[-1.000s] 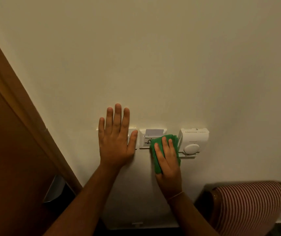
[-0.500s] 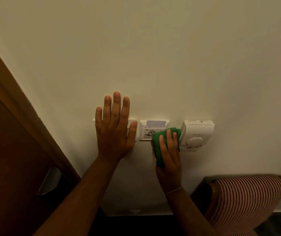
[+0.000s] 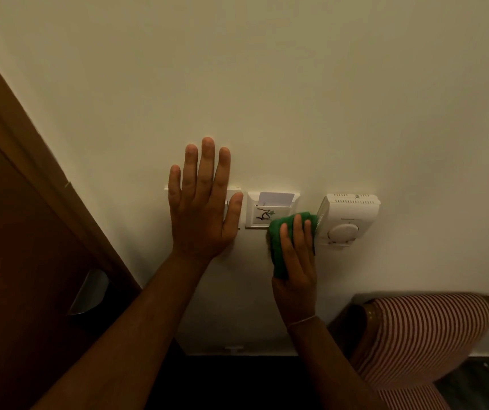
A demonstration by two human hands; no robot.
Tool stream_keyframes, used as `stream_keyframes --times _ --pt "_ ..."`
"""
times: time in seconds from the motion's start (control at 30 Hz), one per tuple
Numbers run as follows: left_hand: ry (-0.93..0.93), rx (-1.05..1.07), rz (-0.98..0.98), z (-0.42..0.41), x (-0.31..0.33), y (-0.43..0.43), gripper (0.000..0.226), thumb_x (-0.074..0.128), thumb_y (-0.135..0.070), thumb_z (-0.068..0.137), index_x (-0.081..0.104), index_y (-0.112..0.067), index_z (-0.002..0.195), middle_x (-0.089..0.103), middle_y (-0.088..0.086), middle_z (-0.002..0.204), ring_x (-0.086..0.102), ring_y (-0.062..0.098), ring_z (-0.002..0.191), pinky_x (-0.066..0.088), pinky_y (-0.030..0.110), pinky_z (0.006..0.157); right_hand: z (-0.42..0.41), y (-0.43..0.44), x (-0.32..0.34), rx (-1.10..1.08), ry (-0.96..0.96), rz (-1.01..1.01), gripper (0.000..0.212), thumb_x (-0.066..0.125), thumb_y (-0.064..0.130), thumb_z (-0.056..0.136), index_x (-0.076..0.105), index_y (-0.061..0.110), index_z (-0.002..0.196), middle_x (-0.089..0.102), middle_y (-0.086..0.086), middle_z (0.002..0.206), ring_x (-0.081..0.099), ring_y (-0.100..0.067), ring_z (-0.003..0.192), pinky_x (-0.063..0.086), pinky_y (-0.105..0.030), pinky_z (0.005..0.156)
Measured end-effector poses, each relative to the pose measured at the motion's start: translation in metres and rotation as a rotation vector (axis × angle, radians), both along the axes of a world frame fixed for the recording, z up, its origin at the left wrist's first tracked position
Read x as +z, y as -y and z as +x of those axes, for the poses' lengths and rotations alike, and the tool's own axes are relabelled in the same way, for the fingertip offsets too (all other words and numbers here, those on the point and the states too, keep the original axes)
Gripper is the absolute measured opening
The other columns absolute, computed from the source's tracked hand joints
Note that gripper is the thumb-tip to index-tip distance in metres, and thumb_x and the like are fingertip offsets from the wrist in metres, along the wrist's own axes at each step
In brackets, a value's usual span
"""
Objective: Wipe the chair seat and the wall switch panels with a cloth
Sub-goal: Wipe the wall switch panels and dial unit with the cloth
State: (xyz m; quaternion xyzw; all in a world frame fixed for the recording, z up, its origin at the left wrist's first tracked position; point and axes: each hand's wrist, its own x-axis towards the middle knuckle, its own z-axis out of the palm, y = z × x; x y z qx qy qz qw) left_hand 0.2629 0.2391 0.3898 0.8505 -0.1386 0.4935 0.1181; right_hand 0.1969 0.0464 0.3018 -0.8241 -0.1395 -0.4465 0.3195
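the cream painted wall (image 3: pixel 296 99) fills the view, the striped upholstered chair (image 3: pixel 424 332) low at right. the flat left hand (image 3: pixel 200 214), fingers spread wide, still covers the white switch panel (image 3: pixel 234 199). the right hand (image 3: pixel 295 261) pins the folded green cloth (image 3: pixel 277 232), which has slid down off the key-card panel (image 3: pixel 271 210) toward the white thermostat (image 3: pixel 350 220), probably next to be wiped.

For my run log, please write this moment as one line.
step: wiping switch panels | right hand: presses green cloth beside card-holder panel | left hand: flat over left switch panel
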Motion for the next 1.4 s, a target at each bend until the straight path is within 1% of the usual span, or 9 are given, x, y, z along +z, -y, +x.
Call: stream_keyframes --times 0.1,0.23,0.37,0.5,0.67,0.83,1.1,1.27,1.4 --pt "-0.002 -0.011 -0.002 -0.001 0.001 0.0 0.076 0.029 -0.05 0.116 -0.002 -0.026 0.18 -0.016 -0.003 0.186 -0.011 0.022 0.174 -0.001 0.05 0.139 0.005 0.0 0.009 0.002 0.018 0.031 0.063 0.064 -0.008 0.097 0.041 0.002 0.155 0.034 -0.019 0.166 0.017 -0.032 0.164 0.018 -0.049 0.134" --pt "0.0 -0.001 -0.004 -0.001 0.001 0.001 0.076 0.03 -0.05 0.116 -0.003 -0.026 0.179 -0.018 -0.003 0.186 -0.012 0.021 0.174 -0.003 0.049 0.139 0.016 -0.005 0.023 -0.015 0.081 0.066 0.076 0.071 -0.011 0.094 0.036 0.008 0.159 0.028 -0.01 0.171 0.019 -0.034 0.164 0.019 -0.051 0.133" --pt "-0.007 -0.005 -0.002 -0.001 0.001 0.0 0.076 0.03 -0.051 0.115 -0.003 -0.026 0.179 -0.018 -0.003 0.186 -0.012 0.021 0.174 -0.002 0.05 0.139 0.005 -0.003 0.004 -0.013 0.014 0.033 0.081 0.071 -0.015 0.092 0.032 0.008 0.16 0.033 -0.017 0.168 0.017 -0.032 0.164 0.018 -0.049 0.134" --pt "-0.012 -0.015 -0.004 -0.002 0.002 0.0 0.076 0.029 -0.051 0.115 -0.004 -0.026 0.179 -0.018 -0.004 0.186 -0.013 0.021 0.174 -0.002 0.05 0.139 0.001 -0.003 -0.001 -0.016 0.017 0.013 0.072 0.071 -0.015 0.091 0.04 0.001 0.155 0.034 -0.016 0.167 0.017 -0.034 0.163 0.018 -0.05 0.134" --pt "-0.012 -0.005 -0.003 -0.001 0.002 -0.001 0.076 0.031 -0.049 0.115 -0.003 -0.025 0.179 -0.019 -0.002 0.185 -0.014 0.022 0.174 -0.004 0.05 0.139 0.015 -0.013 0.026 -0.031 0.11 0.056 0.069 0.069 -0.008 0.098 0.039 0.006 0.158 0.025 -0.008 0.172 0.017 -0.037 0.163 0.019 -0.056 0.133" --pt "-0.005 -0.003 -0.019 -0.004 0.003 0.001 0.071 0.028 -0.041 0.117 -0.002 -0.025 0.179 -0.017 -0.005 0.186 -0.012 0.021 0.174 -0.005 0.047 0.139 0.003 -0.015 0.01 -0.046 0.032 0.007 0.082 0.075 -0.013 0.091 0.033 0.007 0.159 0.026 -0.009 0.171 0.014 -0.034 0.164 0.019 -0.054 0.133" --pt "-0.003 0.017 -0.018 -0.003 0.004 0.003 0.07 0.027 -0.039 0.118 -0.006 -0.026 0.179 -0.021 -0.005 0.185 -0.016 0.019 0.173 -0.007 0.045 0.139 0.012 -0.022 0.025 -0.039 0.085 0.026 0.072 0.07 -0.011 0.096 0.037 0.004 0.158 0.025 -0.009 0.172 0.014 -0.036 0.164 0.018 -0.054 0.133" --pt "-0.008 0.01 -0.023 -0.004 0.005 0.003 0.069 0.025 -0.04 0.119 -0.006 -0.026 0.179 -0.021 -0.005 0.185 -0.016 0.019 0.173 -0.008 0.045 0.139 0.006 -0.022 0.009 -0.047 0.021 -0.003 0.083 0.076 -0.014 0.09 0.033 0.003 0.158 0.024 -0.007 0.172 0.011 -0.033 0.165 0.017 -0.053 0.134" --pt "-0.008 0.014 -0.016 -0.005 0.006 0.003 0.068 0.023 -0.04 0.12 -0.006 -0.025 0.179 -0.021 -0.004 0.185 -0.016 0.02 0.173 -0.009 0.045 0.139 0.003 -0.02 0.009 -0.032 0.015 -0.009 0.085 0.077 -0.016 0.087 0.035 0.004 0.158 0.024 -0.007 0.172 0.014 -0.033 0.164 0.017 -0.049 0.134"
